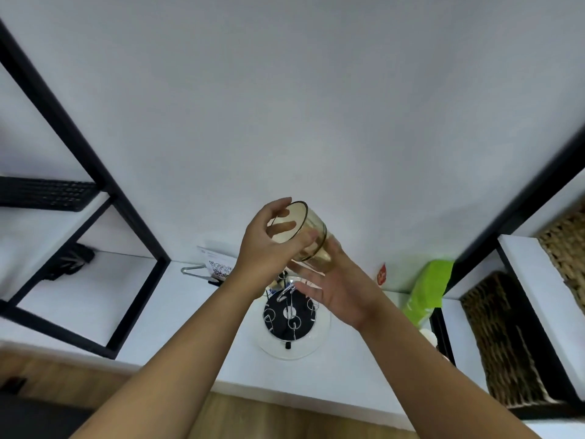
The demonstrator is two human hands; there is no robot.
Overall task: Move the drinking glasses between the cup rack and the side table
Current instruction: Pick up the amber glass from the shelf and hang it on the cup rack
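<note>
One amber glass (300, 236) is held tilted above the cup rack (289, 315), gripped at its rim by the left hand (269, 245); the right hand (338, 289), fingers straight, cradles the base, probably to steady it for hanging.

Bright even light, soft shadows, slight blur, edges warped

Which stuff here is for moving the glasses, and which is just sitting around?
For the job:
- amber glass, held above the rack
- left hand, gripping the glass
- right hand, under the glass's base
- cup rack on its clear round tray

Just lying about:
- green packet
- paper with a QR code
- keyboard
- woven baskets
</note>
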